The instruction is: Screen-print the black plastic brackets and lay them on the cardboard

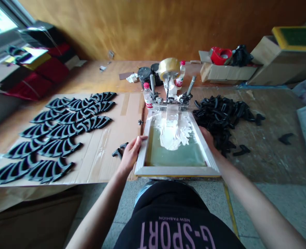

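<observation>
In front of me lies a screen-printing frame (178, 171), its mesh (176, 157) greenish, with thick white ink (170, 138) spread over the upper half. My left hand (131, 152) is closed at the frame's left side, thumb up and a finger against the rim; its other fingers are partly hidden. Along the right side is my right hand (208, 137), its fingers hidden by the frame and dark parts. A metal clamp (165, 103) stands at the frame's far end, a flat plate (172, 116) reaching over the ink. Small black curved parts (118, 152) lie beside my left hand.
Rows of black curved parts (61, 147) cover the cardboard (98, 152) at left. A heap of similar parts (217, 112) sits at right. Behind the clamp are bottles (147, 95), black tubs (144, 74) and a tape roll (169, 68). Boxes (229, 73) stand at the back right.
</observation>
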{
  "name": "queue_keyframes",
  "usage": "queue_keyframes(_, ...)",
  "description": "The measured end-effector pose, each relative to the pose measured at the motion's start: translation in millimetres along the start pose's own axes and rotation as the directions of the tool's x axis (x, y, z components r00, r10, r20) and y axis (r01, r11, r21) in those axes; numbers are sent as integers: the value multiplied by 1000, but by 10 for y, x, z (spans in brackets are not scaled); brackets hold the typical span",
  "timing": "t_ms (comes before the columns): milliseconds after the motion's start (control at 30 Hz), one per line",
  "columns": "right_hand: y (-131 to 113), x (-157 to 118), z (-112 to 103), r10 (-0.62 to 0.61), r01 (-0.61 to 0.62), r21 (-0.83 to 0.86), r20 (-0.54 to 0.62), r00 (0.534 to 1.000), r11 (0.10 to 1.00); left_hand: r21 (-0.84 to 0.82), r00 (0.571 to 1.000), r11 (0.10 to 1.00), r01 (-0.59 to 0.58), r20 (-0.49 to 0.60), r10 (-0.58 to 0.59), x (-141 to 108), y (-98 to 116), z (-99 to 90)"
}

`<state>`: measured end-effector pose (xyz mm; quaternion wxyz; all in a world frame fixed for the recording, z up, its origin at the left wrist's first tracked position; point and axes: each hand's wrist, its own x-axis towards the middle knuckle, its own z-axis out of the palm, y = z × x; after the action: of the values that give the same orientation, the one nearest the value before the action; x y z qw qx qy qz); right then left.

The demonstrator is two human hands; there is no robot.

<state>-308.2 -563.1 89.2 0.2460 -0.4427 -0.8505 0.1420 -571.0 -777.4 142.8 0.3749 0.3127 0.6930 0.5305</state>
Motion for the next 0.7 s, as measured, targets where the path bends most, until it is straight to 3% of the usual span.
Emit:
queue_keyframes(67, 6, 172, -113, 46, -49, -27, -88, 995, 998, 14, 994, 995, 96, 46, -97, -47, -323, 46)
queue_keyframes(133, -169, 345, -118, -35, 29, -73, -91, 995, 997, 16, 986, 989, 150, 67, -151, -14, -593, 112)
queue_keyframes(233, -577, 507, 34, -202, 208, -122, 66, 977, 970, 74, 985, 984, 159, 49, -163, 91, -838, 173)
queue_keyframes(367, -850, 317, 214, -238, 289, -121, 323, 916, 950, 137, 986, 978, 158, 31, -164, 160, -940, 159)
queue_keyframes(433, -819, 95, 181, -336, 401, -88, 400, 852, 912, 136, 985, 976, 169, 20, -174, 156, -952, 149)
queue_keyframes(533, -710, -147, 10, -522, 589, 29, 501, 691, 808, 102, 983, 978, 180, 7, -182, 134, -945, 152)
queue_keyframes(600, -672, -173, -88, -567, 620, 108, 548, 615, 777, 75, 982, 980, 185, 6, -186, 121, -924, 159)
queue_keyframes(633, -669, -157, -109, -563, 606, 125, 551, 616, 785, 62, 982, 980, 190, 6, -191, 116, -911, 161)
queue_keyframes(700, -687, -123, -83, -516, 550, 95, 504, 692, 830, 38, 980, 979, 198, 7, -198, 112, -887, 162)
